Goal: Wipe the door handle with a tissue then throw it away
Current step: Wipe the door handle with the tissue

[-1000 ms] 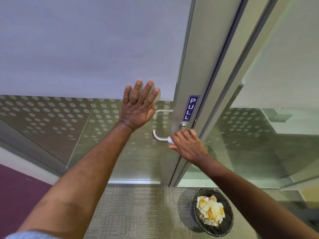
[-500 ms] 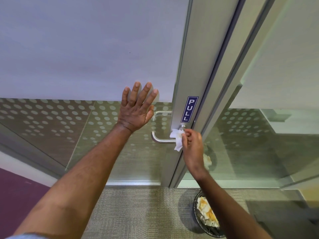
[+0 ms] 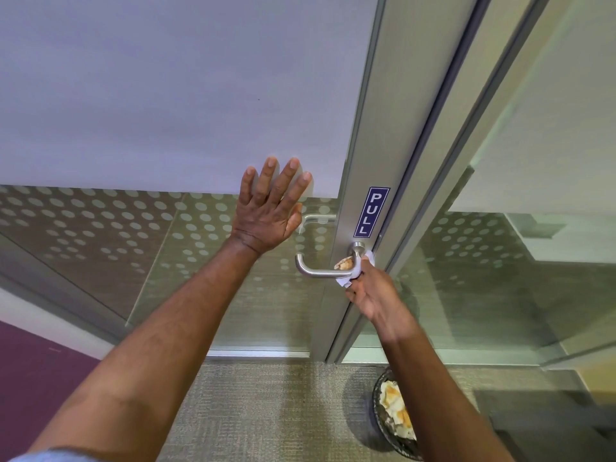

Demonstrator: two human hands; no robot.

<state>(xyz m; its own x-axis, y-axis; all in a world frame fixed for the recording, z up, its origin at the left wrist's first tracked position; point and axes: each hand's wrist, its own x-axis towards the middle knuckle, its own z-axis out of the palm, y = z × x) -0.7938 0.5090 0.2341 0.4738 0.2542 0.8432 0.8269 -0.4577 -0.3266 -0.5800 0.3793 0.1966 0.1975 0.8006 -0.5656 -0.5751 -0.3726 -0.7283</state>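
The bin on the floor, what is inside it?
The bin holds crumpled white tissues with yellow-orange stains. The right forearm covers part of it; anything beneath the tissues is hidden.

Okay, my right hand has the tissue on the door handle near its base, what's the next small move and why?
Probably slide the tissue left along the door handle toward its bent end. The right hand grips it only near the door-side base, and the rest of the bar looks bare. Left hand lies flat on the glass.

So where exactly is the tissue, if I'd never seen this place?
Find the glass door and the blue PULL sign on its metal frame. Just below is a silver door handle. The tissue is the small white crumple wrapped round the handle's frame end, pinched in the right hand.
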